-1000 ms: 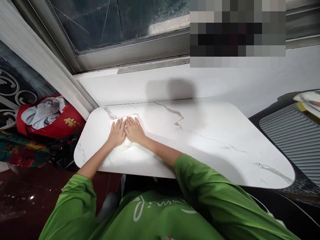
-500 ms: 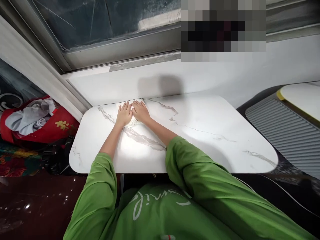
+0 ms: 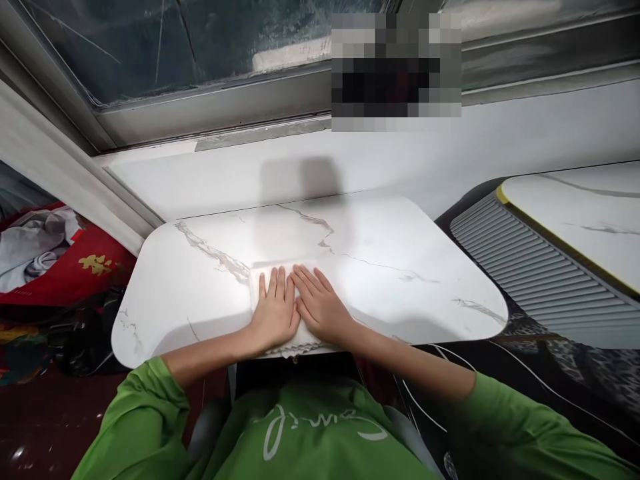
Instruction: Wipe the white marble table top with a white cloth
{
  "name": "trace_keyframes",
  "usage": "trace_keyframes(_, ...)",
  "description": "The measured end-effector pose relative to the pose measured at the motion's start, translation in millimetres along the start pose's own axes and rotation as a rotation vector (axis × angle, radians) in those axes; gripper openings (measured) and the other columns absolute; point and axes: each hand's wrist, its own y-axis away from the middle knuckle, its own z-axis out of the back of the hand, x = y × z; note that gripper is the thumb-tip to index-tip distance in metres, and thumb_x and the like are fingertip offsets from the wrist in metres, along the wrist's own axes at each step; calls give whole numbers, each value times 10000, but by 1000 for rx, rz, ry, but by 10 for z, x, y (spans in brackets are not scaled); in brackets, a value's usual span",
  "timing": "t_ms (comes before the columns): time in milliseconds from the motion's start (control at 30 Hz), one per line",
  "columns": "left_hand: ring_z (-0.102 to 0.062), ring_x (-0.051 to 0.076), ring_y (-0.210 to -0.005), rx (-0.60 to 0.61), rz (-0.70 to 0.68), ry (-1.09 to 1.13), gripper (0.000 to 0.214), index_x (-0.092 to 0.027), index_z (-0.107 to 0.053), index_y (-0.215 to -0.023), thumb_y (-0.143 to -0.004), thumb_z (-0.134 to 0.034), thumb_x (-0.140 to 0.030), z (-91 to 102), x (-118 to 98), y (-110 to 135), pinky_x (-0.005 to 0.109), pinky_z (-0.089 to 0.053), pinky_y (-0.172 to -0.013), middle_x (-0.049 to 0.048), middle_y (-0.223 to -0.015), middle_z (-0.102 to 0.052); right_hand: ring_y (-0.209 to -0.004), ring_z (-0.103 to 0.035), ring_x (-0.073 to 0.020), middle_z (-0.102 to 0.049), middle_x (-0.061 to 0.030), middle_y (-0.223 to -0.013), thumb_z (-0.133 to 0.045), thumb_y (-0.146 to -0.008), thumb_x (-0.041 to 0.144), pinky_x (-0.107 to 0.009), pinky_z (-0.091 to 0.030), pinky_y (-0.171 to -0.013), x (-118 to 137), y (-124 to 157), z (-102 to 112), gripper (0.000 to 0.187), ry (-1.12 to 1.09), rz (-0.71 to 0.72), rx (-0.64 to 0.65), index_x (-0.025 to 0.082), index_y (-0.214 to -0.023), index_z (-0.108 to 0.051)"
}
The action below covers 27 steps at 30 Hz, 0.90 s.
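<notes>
A white folded cloth (image 3: pixel 260 280) lies on the white marble-pattern table (image 3: pixel 390 280), close to its near edge. My left hand (image 3: pixel 275 310) presses flat on the cloth with fingers stretched out. Right beside it, my right hand (image 3: pixel 320 307) lies flat on the same cloth, fingers spread and pointing away from me. The two hands touch side by side and hide most of the cloth. Both arms wear green sleeves.
A white sill and a window frame (image 3: pixel 225 113) run behind the table. A red bag with grey clothes (image 3: pixel 60 260) sits on the floor at the left. At the right stand a grey ribbed panel (image 3: pixel 540 280) and a second marble tabletop (image 3: pixel 585 213).
Both hands slid the cloth from the table's far left part back toward me, to the near edge at the middle. The camera view shifted with them.
</notes>
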Motion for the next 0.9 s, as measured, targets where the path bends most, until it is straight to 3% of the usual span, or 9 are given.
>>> trace_keyframes(133,-165,364,-1418,13,15,-3,567,22,-322,-1402,-919,-315,-274,-70,288,-418,570,-111,-1139,250,-1501,-258,-1384,-313,-248,-419,-174,-1450,-301,-892,199,-457,-190,-1157,-229,-438,-77,521,-3,-38,36,8,-1354,-448)
trace_keyframes(333,-241,311,-1408,-10,153,22,519,-22,-363,-1396,-913,-323,-208,-116,806,-1499,508,-136,-1151,199,-1501,-301,-1361,-350,-217,-455,-143,-1431,-311,-870,144,-409,-182,-1156,-885,-1450,-248,494,-47,-201,17,36,-1321,-480)
trace_keyframes(467,-279,253,-1399,-70,169,24,470,-79,-406,-1373,-934,-283,-193,-137,878,-1845,463,-155,-1158,139,-1494,-345,-1363,-349,-222,-451,-134,-1435,-289,-875,139,-435,-193,-1148,-1165,-1679,-315,491,-77,-259,-14,61,-1322,-478)
trace_keyframes(567,-270,249,-1403,-95,181,9,468,-91,-402,-1381,-954,-274,-230,-178,774,-1817,460,-154,-1160,130,-1503,-332,-1380,-325,-218,-414,-131,-1462,-272,-908,186,-445,-192,-1153,-1240,-1558,-296,495,-88,-215,7,72,-1358,-446)
trace_keyframes(667,-263,263,-1406,-86,189,-15,486,-77,-383,-1401,-962,-277,-257,-215,534,-1677,468,-150,-1162,143,-1508,-317,-1398,-294,-210,-376,-127,-1486,-256,-930,227,-439,-182,-1165,-1261,-1273,-209,509,-72,-173,48,71,-1388,-412)
trace_keyframes(900,-225,350,-1405,-68,111,-51,535,7,-346,-1409,-960,-298,-281,-214,-368,-1146,547,-159,-1136,221,-1501,-284,-1397,-299,-223,-386,-137,-1479,-224,-952,261,-459,-211,-1161,-1162,-240,162,511,-42,-92,45,80,-1394,-403)
